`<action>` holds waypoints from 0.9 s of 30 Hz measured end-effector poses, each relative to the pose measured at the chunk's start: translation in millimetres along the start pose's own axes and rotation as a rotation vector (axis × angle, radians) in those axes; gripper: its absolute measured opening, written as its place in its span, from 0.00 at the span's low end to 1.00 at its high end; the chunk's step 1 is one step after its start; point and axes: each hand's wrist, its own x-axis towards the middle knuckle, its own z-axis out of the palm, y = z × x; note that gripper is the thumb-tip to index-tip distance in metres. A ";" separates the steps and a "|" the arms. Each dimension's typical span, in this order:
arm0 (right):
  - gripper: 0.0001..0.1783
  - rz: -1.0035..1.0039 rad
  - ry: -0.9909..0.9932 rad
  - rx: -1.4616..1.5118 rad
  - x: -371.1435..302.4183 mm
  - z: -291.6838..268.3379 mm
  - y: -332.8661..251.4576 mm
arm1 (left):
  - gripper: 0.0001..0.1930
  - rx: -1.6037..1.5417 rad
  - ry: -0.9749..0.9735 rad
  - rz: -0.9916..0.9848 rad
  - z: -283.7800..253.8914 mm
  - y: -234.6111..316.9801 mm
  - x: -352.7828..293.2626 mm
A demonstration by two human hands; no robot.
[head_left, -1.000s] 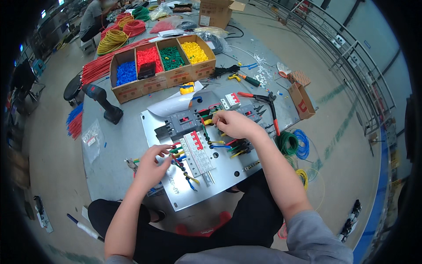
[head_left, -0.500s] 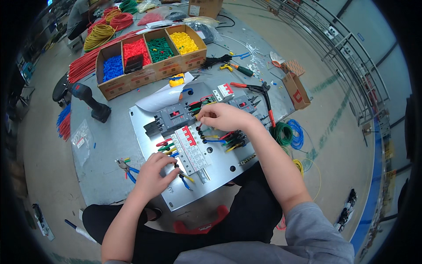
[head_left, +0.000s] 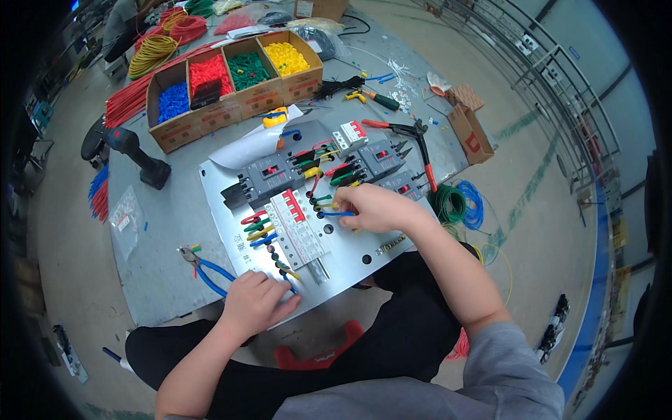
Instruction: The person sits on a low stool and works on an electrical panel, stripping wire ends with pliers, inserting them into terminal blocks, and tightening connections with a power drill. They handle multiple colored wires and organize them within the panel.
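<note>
A metal mounting plate (head_left: 308, 297) lies across the table's front edge, carrying a long white circuit breaker (head_left: 297, 231) with red levers. Short red, green, yellow and blue wires stick out along both of its sides. My right hand (head_left: 374, 208) is right of this breaker, fingers closed at the end of a blue wire (head_left: 336, 214); the fingertips are partly hidden. My left hand (head_left: 257, 302) rests at the plate's front left edge, thumb apart from the fingers, beside loose yellow and blue wire ends (head_left: 288, 271). Grey moulded-case breakers (head_left: 271, 175) sit farther back.
Blue-handled cutters (head_left: 210, 273) lie left of the plate. A cordless drill (head_left: 140, 159) stands behind them. Beyond the plate is a divided cardboard box (head_left: 238, 112) of coloured caps. Red-handled crimpers (head_left: 418, 143) and wire coils (head_left: 448, 203) are on the right.
My right hand has moved nearer and to the right, from above the breaker's far end to the blue wire. My left hand has slid nearer, off the breaker's left-side wires.
</note>
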 end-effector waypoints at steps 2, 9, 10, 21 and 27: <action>0.17 -0.043 0.067 -0.014 1.8 6.0 5.9 | 0.13 0.025 0.025 -0.035 0.3 -2.3 0.9; 0.15 -0.054 0.154 0.102 14.2 18.8 -11.8 | 0.09 -0.191 0.070 -0.526 -0.3 -3.0 4.9; 0.16 -0.069 0.167 0.140 16.3 22.1 -12.9 | 0.09 -0.246 0.066 -0.586 0.3 -4.8 5.9; 0.16 0.000 0.139 0.149 31.7 24.9 -14.4 | 0.13 -0.984 0.112 -0.952 -4.6 -14.2 14.8; 0.19 -0.040 0.139 0.020 42.0 16.5 -15.5 | 0.10 -1.067 0.114 -1.024 5.6 -18.5 4.9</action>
